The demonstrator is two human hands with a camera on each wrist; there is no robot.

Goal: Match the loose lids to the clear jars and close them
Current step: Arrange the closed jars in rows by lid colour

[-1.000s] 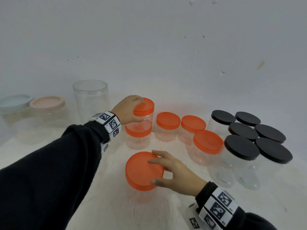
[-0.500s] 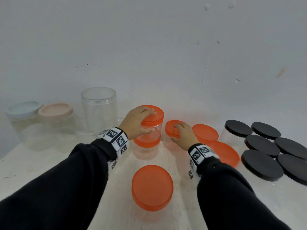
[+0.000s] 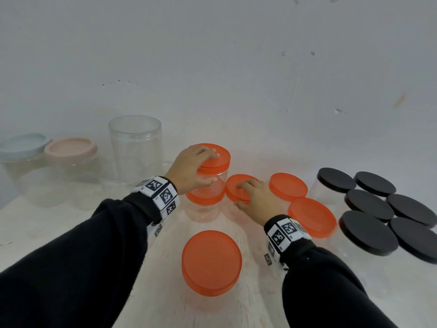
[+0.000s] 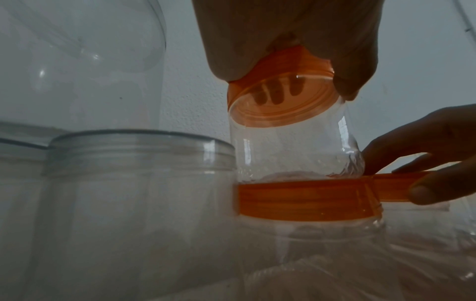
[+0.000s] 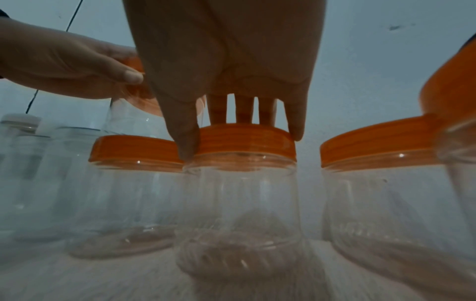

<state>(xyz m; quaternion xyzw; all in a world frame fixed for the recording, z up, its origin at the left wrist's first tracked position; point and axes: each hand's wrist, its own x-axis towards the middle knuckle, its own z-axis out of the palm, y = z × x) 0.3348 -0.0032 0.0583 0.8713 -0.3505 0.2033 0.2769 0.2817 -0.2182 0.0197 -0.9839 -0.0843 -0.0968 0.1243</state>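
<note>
Stacked jar upright, slightly tilted, left hand fingers gripping its lid; right hand fingers clasping neighbouring lid.

Clear glossy plastic jars; matt orange lids.

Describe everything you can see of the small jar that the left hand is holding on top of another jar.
The small jar is clear plastic with an orange screw lid, closed. It is upright, slightly tilted in the left wrist view, on the orange lid of a lower jar, in front of a tall open clear jar. The left hand grips its lid from above. It looks empty.
</note>
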